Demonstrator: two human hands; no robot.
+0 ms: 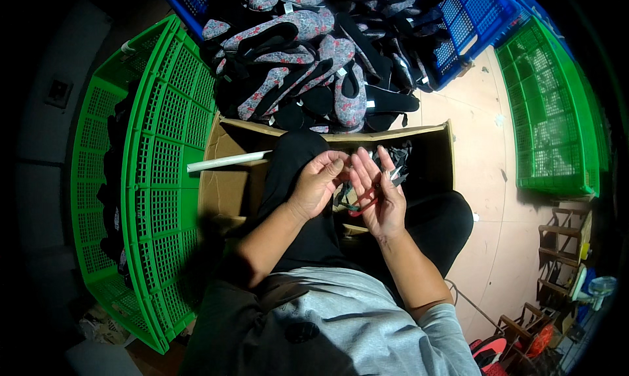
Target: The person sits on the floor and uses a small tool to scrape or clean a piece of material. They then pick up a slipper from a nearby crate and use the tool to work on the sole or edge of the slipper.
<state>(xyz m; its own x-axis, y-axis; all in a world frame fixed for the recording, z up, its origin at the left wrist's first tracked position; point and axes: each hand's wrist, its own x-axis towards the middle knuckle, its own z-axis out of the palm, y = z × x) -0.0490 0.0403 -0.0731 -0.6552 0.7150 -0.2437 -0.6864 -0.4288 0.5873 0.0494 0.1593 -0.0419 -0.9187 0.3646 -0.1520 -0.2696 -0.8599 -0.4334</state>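
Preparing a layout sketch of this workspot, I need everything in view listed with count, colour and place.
Slip-on shoes: many, black and grey-red floral, piled top centre
Blue crate: at least one, blue, top, beside pile
Left crate: one, green, dark items inside
Right crate: at least one, green, upper right
Cardboard box: one, brown, below pile
Rod: one, whitish, box's left
Red-handled tool: one, red, at right hand
Wooden frames: several, brown, lower right
Floor: one, pale, right
Left hand, right hand: two, bare, centre

Green crate [553,114] (perforated sides), wooden frame [558,230], pale floor [479,153]
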